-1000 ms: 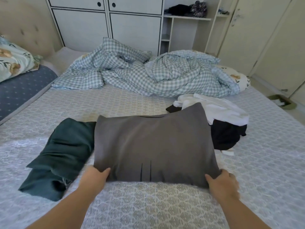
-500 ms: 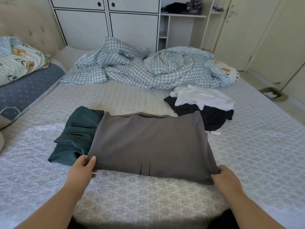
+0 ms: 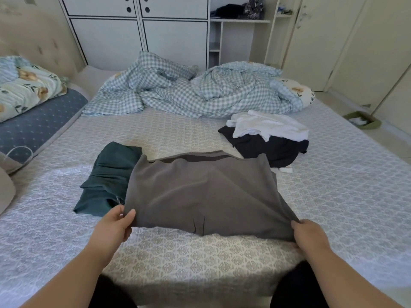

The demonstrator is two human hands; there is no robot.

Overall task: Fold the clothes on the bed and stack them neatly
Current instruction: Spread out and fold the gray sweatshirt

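Gripped at its two near corners: grey garment (image 3: 204, 192), spread across the bed (image 3: 333, 196) directly ahead, long axis running left to right. Left hand (image 3: 113, 225) closed on the near-left corner, thumb on top of the cloth and fingers curled beneath. Right hand (image 3: 309, 234) closed on the near-right corner, the fabric bunched and pulled taut there. Near edge raised slightly off the bed between the two hands; far edge, with a darker band showing, lying flat further away. Both hands about equally near, one per corner, so probably a fold of the near edge away toward the far edge, or a tug to smooth first.

Just to the left, partly tucked under the grey garment's left side: dark green garment (image 3: 106, 174), roughly folded, long axis running away from the viewer. Likely in the way only if the grey piece drifted left. Beyond the far-right corner, close but apart as far as could be told: unfolded pile of a black garment (image 3: 266, 147) with a white garment (image 3: 269, 125) on top. Well beyond, across the bed: crumpled checked duvet (image 3: 189, 94). Far left: floral pillow (image 3: 26, 85).
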